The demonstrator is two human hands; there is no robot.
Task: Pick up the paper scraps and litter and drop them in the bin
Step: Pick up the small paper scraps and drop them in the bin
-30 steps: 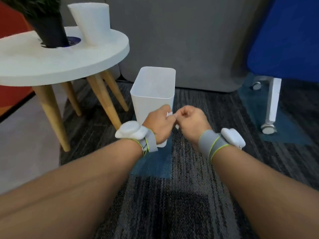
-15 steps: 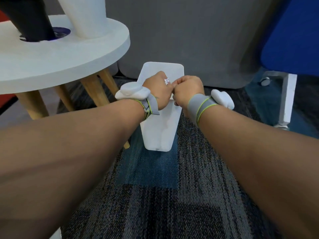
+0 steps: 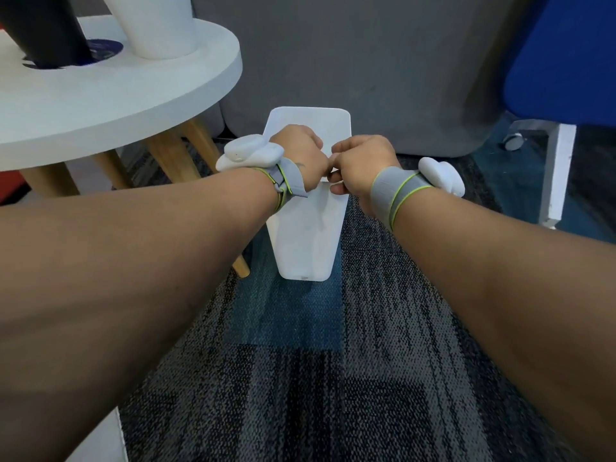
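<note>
A white rectangular bin [image 3: 308, 235] is standing upright on the carpet [image 3: 300, 378] and is serving as the reference point for everything else. Both hands are hovering directly above the bin's open top, knuckles facing the camera. The left hand [image 3: 300, 158] is curling into a loose fist over the near-left part of the opening; the right hand [image 3: 361, 165] is curling likewise just beside it, with the fingertips of the two hands meeting over the middle of the bin. Whether any paper scrap is sitting between those fingertips cannot be told, as the fingers are hiding the contact point. Each wrist is wearing a grey band [image 3: 393, 191] with a yellow-green edge and a white sensor pod [image 3: 248, 155]. The floor around the bin is showing dark grey and black woven carpet tiles, with a blue tile lying directly in front of the bin. To the left of the bin, a round white side table [image 3: 110, 105] on pale wooden legs [image 3: 166, 158] is carrying a black pot [image 3: 43, 31] and a white vase [image 3: 156, 25]. Behind the bin, a grey upholstered sofa [image 3: 366, 61] is filling the background. To the right of the bin, a blue chair [image 3: 563, 58] is standing on a white wheeled frame [image 3: 556, 171]. No loose litter is showing on the carpet near the bin.
</note>
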